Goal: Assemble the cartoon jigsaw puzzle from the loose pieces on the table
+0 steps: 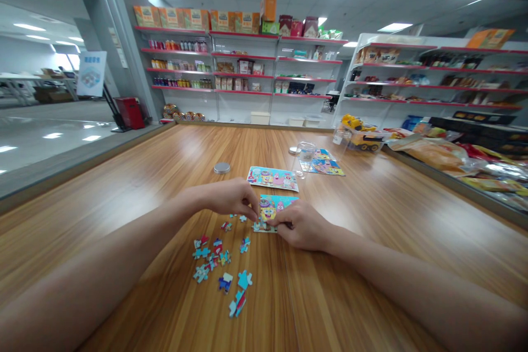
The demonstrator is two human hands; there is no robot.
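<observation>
While both hands meet at the part-built puzzle, I read the scene from the left side of the wooden table (371, 264) across. Farthest left and nearest me lie the loose puzzle pieces (218, 267), scattered face up, a few touching, most apart. Above them my left hand (233, 198) curls over the table with its fingertips pinched down at the left edge of the part-built puzzle (274, 210); it looks closed on a small piece or pressing one flat, though the fingers hide which, so I cannot say for certain. Just right of it my right hand (301, 225) is clenched lightly on the puzzle's lower edge, thumb and forefinger gripping a piece there.

To do this well, I judge I should let the right hand pin the assembled part so it does not slide on the smooth wood, and let the left ease the piece in flat, tabs lined up first, pressing straight down, not from the side. Forcing a tilted piece could buckle the joined rows.

Farther back sit a metal lid (221, 168), a finished puzzle (272, 178), then a clear jar (305, 155) beside another puzzle (324, 165), and at the far right a yellow toy truck (363, 140).
</observation>
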